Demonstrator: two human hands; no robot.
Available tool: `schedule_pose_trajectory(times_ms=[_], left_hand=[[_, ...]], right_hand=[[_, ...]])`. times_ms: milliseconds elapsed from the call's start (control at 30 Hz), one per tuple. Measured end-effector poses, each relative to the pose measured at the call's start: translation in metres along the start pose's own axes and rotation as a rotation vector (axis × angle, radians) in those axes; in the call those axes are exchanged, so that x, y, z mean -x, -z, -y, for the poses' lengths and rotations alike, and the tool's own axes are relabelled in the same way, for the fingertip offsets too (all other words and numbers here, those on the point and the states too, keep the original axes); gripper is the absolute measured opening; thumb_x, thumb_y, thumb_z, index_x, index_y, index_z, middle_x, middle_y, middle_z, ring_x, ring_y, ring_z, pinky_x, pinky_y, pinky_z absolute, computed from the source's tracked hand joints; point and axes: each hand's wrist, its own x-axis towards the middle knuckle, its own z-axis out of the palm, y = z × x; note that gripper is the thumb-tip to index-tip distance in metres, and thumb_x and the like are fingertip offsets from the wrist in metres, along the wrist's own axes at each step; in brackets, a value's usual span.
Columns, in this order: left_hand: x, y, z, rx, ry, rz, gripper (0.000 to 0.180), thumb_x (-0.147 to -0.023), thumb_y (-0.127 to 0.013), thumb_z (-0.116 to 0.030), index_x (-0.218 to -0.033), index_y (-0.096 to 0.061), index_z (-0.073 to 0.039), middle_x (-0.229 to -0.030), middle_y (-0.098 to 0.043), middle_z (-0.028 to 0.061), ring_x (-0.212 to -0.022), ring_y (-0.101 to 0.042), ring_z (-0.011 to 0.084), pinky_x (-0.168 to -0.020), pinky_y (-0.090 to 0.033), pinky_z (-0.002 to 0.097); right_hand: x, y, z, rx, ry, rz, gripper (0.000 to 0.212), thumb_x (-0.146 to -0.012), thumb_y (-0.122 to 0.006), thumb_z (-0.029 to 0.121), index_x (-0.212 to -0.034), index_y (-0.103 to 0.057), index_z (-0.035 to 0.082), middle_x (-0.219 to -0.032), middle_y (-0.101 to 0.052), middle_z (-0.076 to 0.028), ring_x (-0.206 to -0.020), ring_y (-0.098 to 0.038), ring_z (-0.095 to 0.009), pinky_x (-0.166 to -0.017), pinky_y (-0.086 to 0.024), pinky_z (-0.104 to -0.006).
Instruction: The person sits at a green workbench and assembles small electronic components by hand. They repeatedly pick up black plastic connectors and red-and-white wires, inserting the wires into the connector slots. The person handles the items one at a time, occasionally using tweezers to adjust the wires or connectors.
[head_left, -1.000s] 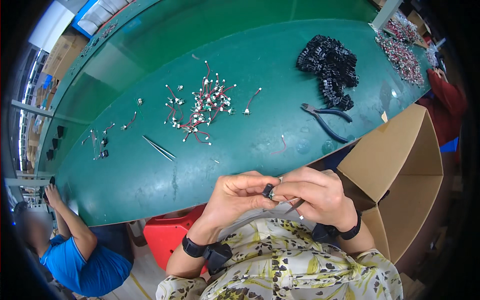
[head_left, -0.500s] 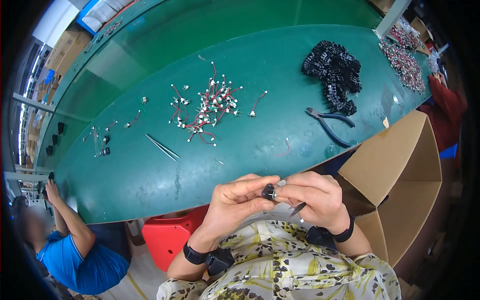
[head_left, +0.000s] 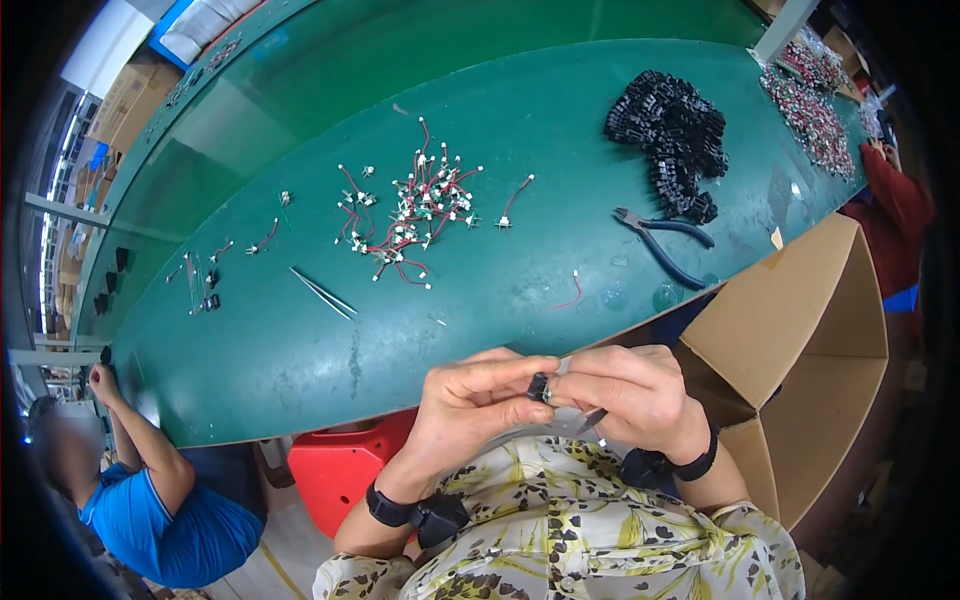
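My left hand (head_left: 475,395) pinches a small black plastic housing (head_left: 538,386) between thumb and fingers, just past the table's near edge. Against its right side press the closed fingertips of my right hand (head_left: 630,390), at a small wired connector mostly hidden by them. A bit of red wire shows there, and a little white plug (head_left: 602,442) hangs below the right hand. A dark pointed tool (head_left: 591,421) also sticks out from under the right fingers; its other end is hidden.
On the green table (head_left: 470,330) lie a heap of red-wired white connectors (head_left: 425,205), tweezers (head_left: 322,292), blue-handled cutters (head_left: 665,245) and a pile of black housings (head_left: 670,135). An open cardboard box (head_left: 780,320) stands right, a red stool (head_left: 340,470) left. Co-workers sit at both sides.
The black housing has turned slightly between my fingers, and the right fingertips sit closer over it. My view has shifted a little. At left, the co-worker's hand has moved slightly.
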Motion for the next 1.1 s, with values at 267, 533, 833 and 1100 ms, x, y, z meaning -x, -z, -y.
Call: schedule_pose_trajectory(times_ms=[267,533,833,1100], left_hand=[[0.005,0.004,-0.002,-0.105,0.09,0.06,0.043,-0.085,-0.069,-0.007,-0.126,-0.058,0.002,-0.11,-0.062,0.0095,-0.1,-0.066,0.02,-0.084,-0.057,0.0293],[0.009,0.009,0.007,-0.06,0.08,0.024,0.04,-0.085,-0.068,-0.01,-0.123,-0.061,0.001,-0.11,-0.065,0.0093,-0.099,-0.065,0.0167,-0.086,-0.054,0.0284],[0.008,0.01,-0.001,-0.325,0.029,0.037,0.038,-0.078,-0.075,-0.01,-0.114,-0.068,-0.003,-0.101,-0.069,0.0081,-0.087,-0.062,0.0109,-0.076,-0.05,0.0231],[0.006,0.005,0.009,-0.027,0.08,-0.011,0.04,-0.078,-0.074,-0.003,-0.117,-0.065,0.001,-0.108,-0.066,0.0104,-0.092,-0.063,0.0135,-0.08,-0.052,0.0245]], right_hand=[[0.007,-0.006,0.001,0.112,0.013,-0.055,0.027,-0.063,-0.071,0.001,-0.09,-0.07,0.005,-0.085,-0.065,-0.004,-0.06,-0.064,-0.014,-0.048,-0.051,-0.026],[0.006,-0.006,0.003,0.07,0.002,-0.024,0.025,-0.065,-0.072,0.005,-0.09,-0.069,0.005,-0.085,-0.065,-0.003,-0.058,-0.063,-0.013,-0.047,-0.05,-0.0247],[0.007,-0.005,-0.001,0.039,0.034,0.055,0.024,-0.066,-0.073,0.006,-0.089,-0.068,0.004,-0.085,-0.065,-0.004,-0.056,-0.062,-0.014,-0.047,-0.05,-0.0251],[0.012,-0.011,-0.001,-0.05,-0.06,-0.029,0.029,-0.065,-0.07,-0.003,-0.094,-0.069,0.003,-0.088,-0.065,-0.005,-0.064,-0.065,-0.016,-0.051,-0.053,-0.0264]])
